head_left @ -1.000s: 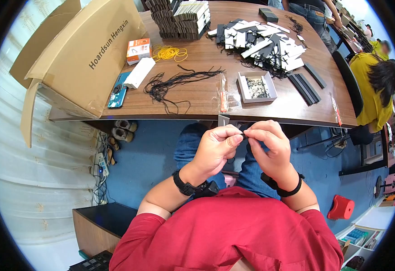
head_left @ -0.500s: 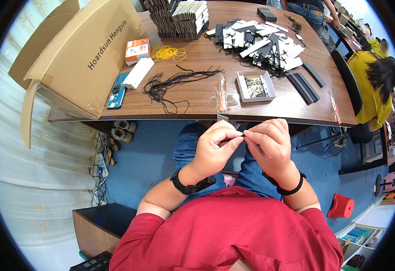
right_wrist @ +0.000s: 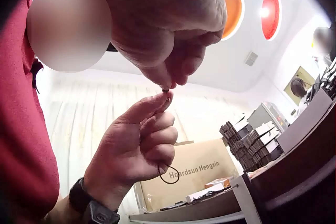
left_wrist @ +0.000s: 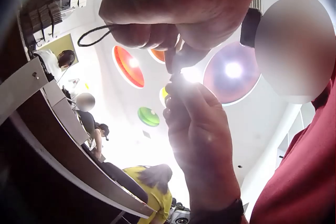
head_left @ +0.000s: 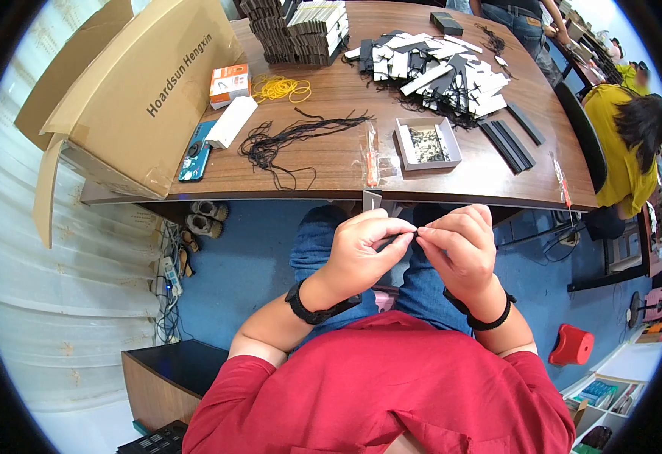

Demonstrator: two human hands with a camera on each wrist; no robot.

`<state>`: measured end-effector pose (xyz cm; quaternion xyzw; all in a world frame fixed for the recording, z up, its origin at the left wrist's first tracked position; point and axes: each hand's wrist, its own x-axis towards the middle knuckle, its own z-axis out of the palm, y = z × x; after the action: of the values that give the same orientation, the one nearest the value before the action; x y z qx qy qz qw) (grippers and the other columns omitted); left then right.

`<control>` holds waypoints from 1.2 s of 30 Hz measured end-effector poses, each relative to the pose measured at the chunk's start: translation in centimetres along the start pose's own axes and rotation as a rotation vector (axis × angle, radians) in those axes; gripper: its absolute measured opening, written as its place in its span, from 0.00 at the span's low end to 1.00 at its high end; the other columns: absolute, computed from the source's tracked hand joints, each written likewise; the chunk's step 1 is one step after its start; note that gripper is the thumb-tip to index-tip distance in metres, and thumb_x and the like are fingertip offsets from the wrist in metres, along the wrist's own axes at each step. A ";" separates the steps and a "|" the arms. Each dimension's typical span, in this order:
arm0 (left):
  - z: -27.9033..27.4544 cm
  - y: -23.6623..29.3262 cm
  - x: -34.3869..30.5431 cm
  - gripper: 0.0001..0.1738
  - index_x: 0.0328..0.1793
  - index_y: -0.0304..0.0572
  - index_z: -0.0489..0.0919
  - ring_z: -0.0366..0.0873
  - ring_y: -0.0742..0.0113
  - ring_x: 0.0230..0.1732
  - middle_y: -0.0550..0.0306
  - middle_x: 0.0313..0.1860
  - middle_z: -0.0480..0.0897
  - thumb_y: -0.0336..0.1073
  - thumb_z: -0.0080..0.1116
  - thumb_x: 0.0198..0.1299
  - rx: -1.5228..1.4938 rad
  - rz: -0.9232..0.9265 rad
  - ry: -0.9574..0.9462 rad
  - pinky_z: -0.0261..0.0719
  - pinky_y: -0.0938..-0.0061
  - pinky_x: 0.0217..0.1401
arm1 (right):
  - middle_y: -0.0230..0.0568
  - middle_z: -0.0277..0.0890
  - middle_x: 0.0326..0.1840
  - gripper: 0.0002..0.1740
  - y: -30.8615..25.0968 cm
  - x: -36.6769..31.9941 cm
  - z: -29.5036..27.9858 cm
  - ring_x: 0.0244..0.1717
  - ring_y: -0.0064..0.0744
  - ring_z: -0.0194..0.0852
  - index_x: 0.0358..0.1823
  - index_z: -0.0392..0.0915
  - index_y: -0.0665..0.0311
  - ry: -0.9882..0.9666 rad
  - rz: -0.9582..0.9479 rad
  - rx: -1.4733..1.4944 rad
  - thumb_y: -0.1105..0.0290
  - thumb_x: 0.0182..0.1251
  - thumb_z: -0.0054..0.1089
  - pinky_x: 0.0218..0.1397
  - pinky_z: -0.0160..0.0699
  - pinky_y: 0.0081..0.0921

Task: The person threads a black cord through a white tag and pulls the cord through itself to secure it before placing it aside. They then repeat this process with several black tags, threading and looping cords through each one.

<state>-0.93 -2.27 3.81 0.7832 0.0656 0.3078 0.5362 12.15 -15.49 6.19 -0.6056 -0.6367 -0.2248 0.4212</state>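
Note:
In the head view my left hand [head_left: 365, 250] and right hand [head_left: 459, 246] meet fingertip to fingertip in front of the table edge, over the lap. Between the fingertips sits a small dark piece [right_wrist: 166, 90], pinched by thumb and finger from both sides; its kind cannot be told. A loop of thin black cord [left_wrist: 94, 36] sticks out from the curled fingers of the left hand, and this cord loop [right_wrist: 168, 174] also shows in the right wrist view. The rest of the cord is hidden inside the hand.
On the table [head_left: 331, 170] lie black cords [head_left: 278, 147], a white box of small parts [head_left: 431, 145], black strips [head_left: 509, 147] and a pile of black and white pieces [head_left: 444, 72]. A large carton [head_left: 153, 98] stands left. A grey plate [head_left: 372, 200] juts from the front edge.
Both hands have shifted slightly to the right, still joined at the fingertips. The left thumb and forefinger reach out straighter than a second ago. Things on the table have not moved.

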 end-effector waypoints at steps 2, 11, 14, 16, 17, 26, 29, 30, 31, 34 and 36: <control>0.4 -0.1 -0.1 0.07 0.40 0.35 0.83 0.68 0.79 0.24 0.62 0.25 0.76 0.25 0.63 0.55 -0.042 -0.007 -0.004 0.66 0.83 0.26 | 0.30 0.77 0.30 0.13 0.1 -0.3 -0.1 0.30 0.30 0.74 0.31 0.79 0.59 0.018 0.014 0.000 0.76 0.41 0.71 0.38 0.64 0.29; 1.6 0.4 -0.5 0.05 0.41 0.33 0.82 0.65 0.86 0.26 0.69 0.27 0.76 0.23 0.61 0.58 -0.247 -0.137 -0.013 0.62 0.87 0.26 | 0.31 0.75 0.29 0.15 0.2 -1.1 -0.5 0.31 0.32 0.74 0.30 0.77 0.59 0.078 0.077 0.043 0.81 0.38 0.68 0.39 0.66 0.28; 1.7 0.5 -0.3 0.04 0.40 0.34 0.81 0.63 0.87 0.25 0.70 0.25 0.74 0.23 0.60 0.58 -0.235 -0.151 -0.015 0.61 0.87 0.26 | 0.33 0.76 0.30 0.14 0.3 -1.6 -0.5 0.32 0.34 0.74 0.31 0.77 0.60 0.056 0.174 0.145 0.82 0.40 0.67 0.40 0.67 0.28; 1.9 0.4 -0.2 0.03 0.39 0.34 0.80 0.62 0.87 0.25 0.71 0.25 0.72 0.23 0.60 0.59 -0.334 -0.220 -0.014 0.60 0.87 0.25 | 0.35 0.76 0.30 0.12 0.6 -2.1 -0.4 0.33 0.35 0.74 0.31 0.77 0.62 0.017 0.292 0.256 0.82 0.43 0.66 0.42 0.68 0.28; 1.8 0.2 -0.2 0.03 0.39 0.34 0.80 0.62 0.87 0.25 0.71 0.25 0.72 0.23 0.60 0.59 -0.346 -0.241 -0.029 0.60 0.87 0.25 | 0.38 0.77 0.35 0.10 1.2 -2.9 -0.4 0.35 0.35 0.74 0.35 0.79 0.65 -0.009 0.362 0.406 0.80 0.48 0.65 0.44 0.70 0.27; 1.9 -1.2 -0.3 0.03 0.38 0.35 0.80 0.67 0.87 0.27 0.70 0.25 0.76 0.27 0.61 0.60 -0.415 -0.322 -0.048 0.66 0.88 0.28 | 0.36 0.78 0.35 0.14 0.5 -1.6 0.1 0.35 0.34 0.74 0.37 0.80 0.60 -0.092 0.262 0.224 0.78 0.46 0.68 0.43 0.66 0.28; 1.6 -1.8 -0.6 0.03 0.38 0.35 0.80 0.68 0.87 0.28 0.69 0.27 0.77 0.27 0.61 0.60 -0.411 -0.368 -0.081 0.66 0.88 0.29 | 0.32 0.76 0.28 0.13 0.7 -1.8 0.8 0.29 0.34 0.73 0.30 0.77 0.58 -0.076 0.198 0.147 0.79 0.43 0.68 0.39 0.65 0.29; 1.4 -2.0 -0.9 0.03 0.38 0.35 0.80 0.67 0.87 0.28 0.69 0.27 0.77 0.28 0.62 0.60 -0.404 -0.395 -0.101 0.66 0.88 0.29 | 0.32 0.76 0.28 0.12 0.8 -2.3 1.1 0.29 0.34 0.73 0.30 0.77 0.58 -0.092 0.220 0.165 0.80 0.43 0.67 0.39 0.65 0.29; 1.2 -2.4 -1.2 0.03 0.38 0.35 0.80 0.67 0.87 0.28 0.69 0.28 0.77 0.28 0.62 0.61 -0.397 -0.421 -0.120 0.65 0.88 0.29 | 0.32 0.76 0.28 0.12 1.1 -3.1 1.7 0.29 0.34 0.73 0.30 0.77 0.58 -0.107 0.240 0.183 0.80 0.43 0.67 0.38 0.65 0.28; 0.3 -6.4 -2.8 0.03 0.39 0.36 0.81 0.68 0.86 0.28 0.69 0.28 0.77 0.28 0.62 0.61 -0.288 -0.439 -0.080 0.66 0.88 0.29 | 0.35 0.76 0.28 0.09 2.2 -6.3 3.4 0.30 0.37 0.74 0.29 0.77 0.61 -0.114 0.490 0.264 0.80 0.46 0.65 0.38 0.68 0.30; -1.5 -10.1 -4.5 0.04 0.39 0.36 0.81 0.71 0.82 0.30 0.67 0.30 0.79 0.29 0.62 0.61 -0.330 -0.511 -0.019 0.70 0.85 0.35 | 0.37 0.76 0.28 0.07 3.0 -8.9 4.6 0.30 0.39 0.75 0.30 0.78 0.62 -0.096 0.766 0.337 0.79 0.48 0.64 0.40 0.70 0.32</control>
<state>-3.08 1.17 -6.57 0.6463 0.2048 0.1621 0.7170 13.02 -16.53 -4.14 -0.7310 -0.4121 0.0836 0.5374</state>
